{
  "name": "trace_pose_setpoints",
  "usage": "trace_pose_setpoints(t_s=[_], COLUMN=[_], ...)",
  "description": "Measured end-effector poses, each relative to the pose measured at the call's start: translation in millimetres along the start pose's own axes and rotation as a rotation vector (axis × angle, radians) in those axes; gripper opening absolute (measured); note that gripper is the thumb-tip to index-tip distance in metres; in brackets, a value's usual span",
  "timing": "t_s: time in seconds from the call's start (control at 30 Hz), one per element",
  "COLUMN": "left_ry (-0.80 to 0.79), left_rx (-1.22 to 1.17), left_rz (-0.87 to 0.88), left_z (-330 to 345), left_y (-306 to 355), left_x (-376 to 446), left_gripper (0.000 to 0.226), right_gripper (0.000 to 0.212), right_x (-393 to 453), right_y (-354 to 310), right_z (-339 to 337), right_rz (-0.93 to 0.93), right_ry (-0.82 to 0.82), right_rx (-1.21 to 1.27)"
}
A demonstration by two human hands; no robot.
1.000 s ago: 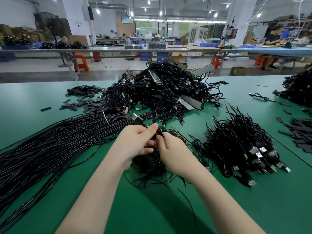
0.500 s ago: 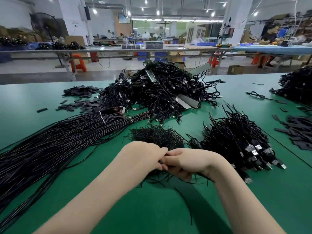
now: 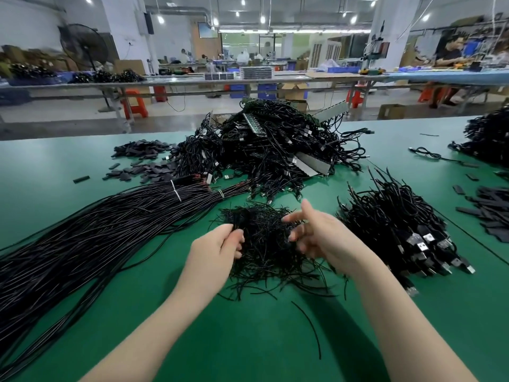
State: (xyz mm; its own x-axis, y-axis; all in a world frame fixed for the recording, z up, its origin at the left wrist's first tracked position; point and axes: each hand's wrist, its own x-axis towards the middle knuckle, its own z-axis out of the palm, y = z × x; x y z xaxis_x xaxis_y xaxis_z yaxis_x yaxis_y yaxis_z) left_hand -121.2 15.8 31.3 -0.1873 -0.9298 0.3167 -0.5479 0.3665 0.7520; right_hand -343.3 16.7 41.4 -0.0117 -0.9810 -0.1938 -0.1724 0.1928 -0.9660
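A loose heap of thin black wire ties lies on the green table straight ahead. My left hand sits at the heap's left edge, its fingers curled into the ties and pinching some of them. My right hand hovers over the heap's right side, blurred, with its fingers spread and nothing in it. One stray tie lies on the table between my forearms.
A thick bundle of long black cables fans out at the left. A stack of coiled USB cables lies at the right, a big tangled cable pile behind. Flat black pieces lie back left and more black pieces far right.
My hands, joined on a cable end a second ago and then pressed together low at the heap, have come apart. The right hand has opened and swung right.
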Motion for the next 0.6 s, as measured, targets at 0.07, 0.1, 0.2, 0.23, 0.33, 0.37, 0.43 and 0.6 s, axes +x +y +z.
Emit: trace_pose_setpoints(t_s=[0.07,0.1,0.2,0.23,0.33,0.37,0.43,0.6], left_ry=[0.089,0.127,0.205,0.205,0.204,0.209,0.208,0.147], left_rx=[-0.255,-0.309,-0.346,-0.338,-0.325,-0.328,-0.321,-0.278], left_rz=[-0.159,-0.196,-0.209,-0.188,-0.161,-0.155,-0.145,-0.071], left_z=[15,24,42,45,45,44,46,55], left_y=[-3,-5,-14,-19,-31,-33,-33,-34], left_x=[1,1,-5,-7,-11,-11,-10,-10], left_gripper=[0.031,0.032,0.035,0.036,0.035,0.035,0.034,0.032], right_gripper=[0.042,0.037,0.035,0.035,0.030,0.029,0.026,0.015], right_x=[4,5,4,4,6,6,6,5], right_y=[6,11,22,24,28,28,28,26], right_z=[3,5,23,30,42,43,43,41], right_rz=[-0.130,-0.175,-0.161,-0.152,-0.189,-0.193,-0.185,-0.174], right_ry=[0.273,0.335,0.312,0.316,0.388,0.407,0.419,0.473], right_rx=[-0.232,-0.419,-0.806,-0.865,-0.993,-0.993,-0.961,-0.888])
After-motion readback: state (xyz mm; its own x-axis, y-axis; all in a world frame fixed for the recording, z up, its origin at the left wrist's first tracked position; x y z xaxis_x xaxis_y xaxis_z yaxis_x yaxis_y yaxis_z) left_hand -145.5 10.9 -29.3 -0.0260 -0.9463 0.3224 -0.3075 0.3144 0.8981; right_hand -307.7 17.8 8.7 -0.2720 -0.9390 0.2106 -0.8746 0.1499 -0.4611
